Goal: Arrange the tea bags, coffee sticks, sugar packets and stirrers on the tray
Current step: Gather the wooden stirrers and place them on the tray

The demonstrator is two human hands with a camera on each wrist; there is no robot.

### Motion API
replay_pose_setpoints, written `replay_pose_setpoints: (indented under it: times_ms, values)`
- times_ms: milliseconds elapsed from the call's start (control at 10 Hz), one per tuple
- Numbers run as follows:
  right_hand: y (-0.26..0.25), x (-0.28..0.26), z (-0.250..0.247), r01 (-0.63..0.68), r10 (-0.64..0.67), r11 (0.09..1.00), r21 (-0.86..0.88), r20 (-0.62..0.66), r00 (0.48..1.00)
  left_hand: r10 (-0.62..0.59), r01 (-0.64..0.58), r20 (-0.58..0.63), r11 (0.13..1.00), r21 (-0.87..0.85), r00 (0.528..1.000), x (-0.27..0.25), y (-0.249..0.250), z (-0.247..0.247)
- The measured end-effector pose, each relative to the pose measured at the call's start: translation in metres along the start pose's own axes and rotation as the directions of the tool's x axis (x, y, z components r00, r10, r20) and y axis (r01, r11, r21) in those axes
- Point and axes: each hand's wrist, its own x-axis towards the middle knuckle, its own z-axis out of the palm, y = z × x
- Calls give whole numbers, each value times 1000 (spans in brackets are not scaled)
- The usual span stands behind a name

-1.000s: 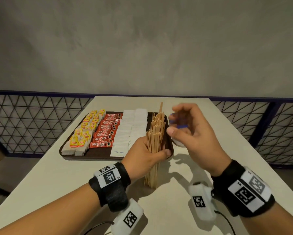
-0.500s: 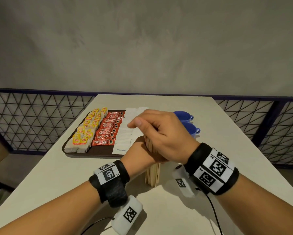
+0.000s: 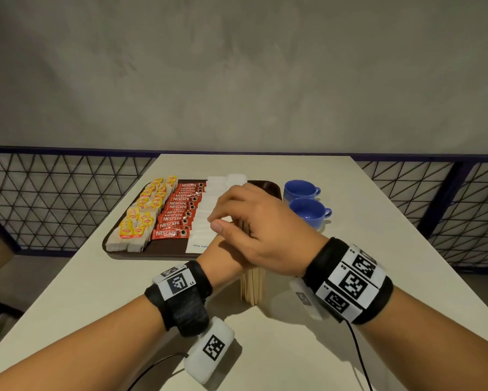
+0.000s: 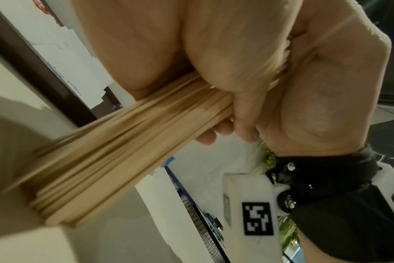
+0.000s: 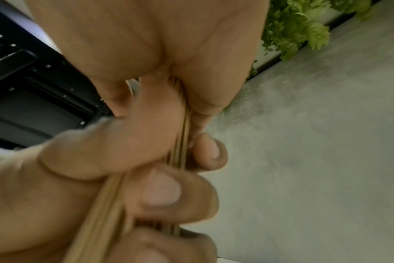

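A bundle of wooden stirrers (image 3: 252,286) stands upright on the table, just in front of the brown tray (image 3: 268,186). My left hand (image 3: 223,253) grips the bundle around its middle. My right hand (image 3: 254,230) lies over the top, fingers curled down around the upper ends. The left wrist view shows the stirrers (image 4: 124,151) fanning out of my fist. In the right wrist view the stirrers (image 5: 183,128) run between both hands' fingers. Yellow-tagged tea bags (image 3: 144,213), red coffee sticks (image 3: 177,213) and white sugar packets (image 3: 209,198) lie in rows on the tray.
Two blue cups (image 3: 300,190) (image 3: 309,211) stand on the table right of the tray. The tray's right strip shows bare brown. A mesh railing (image 3: 53,193) runs along the table's far and side edges.
My right hand moved left from in front of the cups onto the top of the stirrer bundle and closed over it. The left hand kept its grip; the cups came into view.
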Motion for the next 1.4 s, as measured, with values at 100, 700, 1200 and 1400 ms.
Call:
replay_pose_setpoints:
  times_ms: [100,700,1200,1400]
  values:
    - [0,-4,-6,-40,74,977,208,-160,984,195,-195,-11,980,-40,981,8,-3,4]
    - [12,-10,36,-359,368,743,565,104,924,453,-488,-209,858,-162,867,4,26,-22]
    - [26,-26,29,-452,426,848,277,152,892,675,-647,-144,736,197,724,-11,32,-66]
    - [21,-20,36,-472,432,833,289,193,881,688,-585,21,600,546,726,-8,26,-52]
